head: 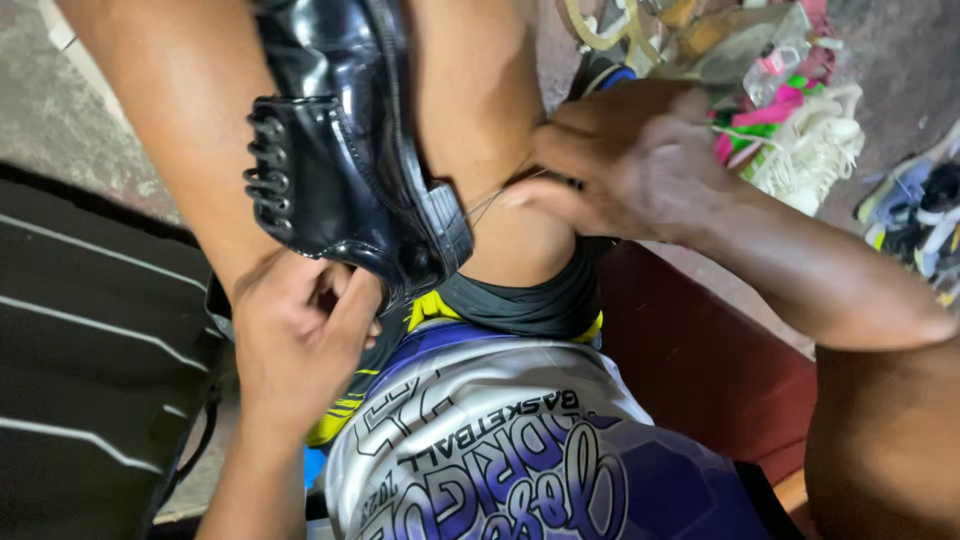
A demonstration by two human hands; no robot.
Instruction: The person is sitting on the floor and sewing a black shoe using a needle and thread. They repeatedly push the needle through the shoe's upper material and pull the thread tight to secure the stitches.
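Hands at work on a black patent-leather lace-up shoe (345, 160), clamped sole-edge up between bare knees. Left hand (300, 335) curled under the shoe's lower end, fingers closed on the leather near the heel — thumb pressed against the rim. Right hand (625, 165) pinched shut on a thin pale thread (480, 205), drawn taut from the shoe's sole edge across the right knee; what else sits between those fingertips, too small to tell. Shoe tilted, laces and eyelets facing left, glossy upper catching the light, just above the left hand and well left of the right one.

Below the shoe, purple-and-white printed shorts (500, 450) with a yellow and black band showing at the hem. To the left, a dark mat with thin pale stripes (90, 360) on the concrete floor (60, 110). To the right, a red-brown seat (720, 350) under the thigh. Beyond the right hand, a heap on the ground — a bundle of white cord (810, 150), bright pink and green scraps (770, 110), clear plastic wrapping. At the far right edge, worn sports shoes (915, 215) in grey, blue and black, well apart from the hands.
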